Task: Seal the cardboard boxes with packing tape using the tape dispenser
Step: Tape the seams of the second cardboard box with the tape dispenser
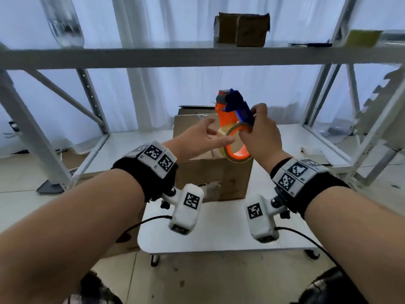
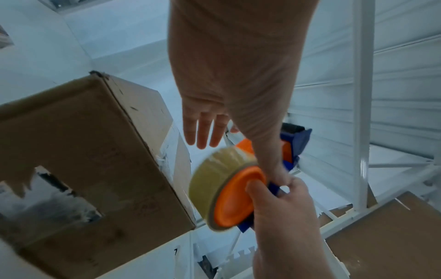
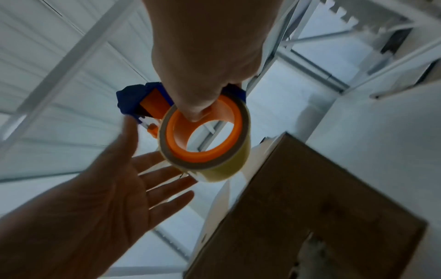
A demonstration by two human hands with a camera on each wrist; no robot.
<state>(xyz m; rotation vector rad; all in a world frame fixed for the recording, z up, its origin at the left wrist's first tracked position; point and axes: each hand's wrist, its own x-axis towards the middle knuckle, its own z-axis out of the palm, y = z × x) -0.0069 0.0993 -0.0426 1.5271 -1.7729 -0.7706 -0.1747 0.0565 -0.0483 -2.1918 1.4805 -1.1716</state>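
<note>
Head view: a person's right hand [image 1: 259, 137] holds a tape dispenser [image 1: 235, 113], blue and orange, in the air above a cardboard box [image 1: 210, 170]. The box stands near the middle of a small white table [image 1: 219, 233], toward its far edge. The right fingers are curled around the dispenser's frame beside the tape roll [image 1: 237, 148]. The left hand [image 1: 197, 139] reaches toward the roll with fingers spread and straight, holding nothing. A metal shelf rack [image 1: 197, 54] stands behind, carrying two smaller brown boxes [image 1: 242, 29].

Left wrist view: only here does the closed orange hub face [image 2: 238, 196] show, with the right thumb pressed on it. The left fingers [image 2: 203, 132] hang straight and loose beyond the roll. The box's side shows torn patches where the surface paper is stripped.

Right wrist view: this side reveals the hub as an open orange ring, a right fingertip hooked inside it. The left palm [image 3: 100, 188] faces up, open, just beside the roll; whether it touches is unclear.

Judgement: the dispenser looks light, rigid plastic, best gripped by its frame, away from the cutter end. The tape is thin, sticky and likely to fold on itself. The box seems stiff, with flaps that give under pressure.
</note>
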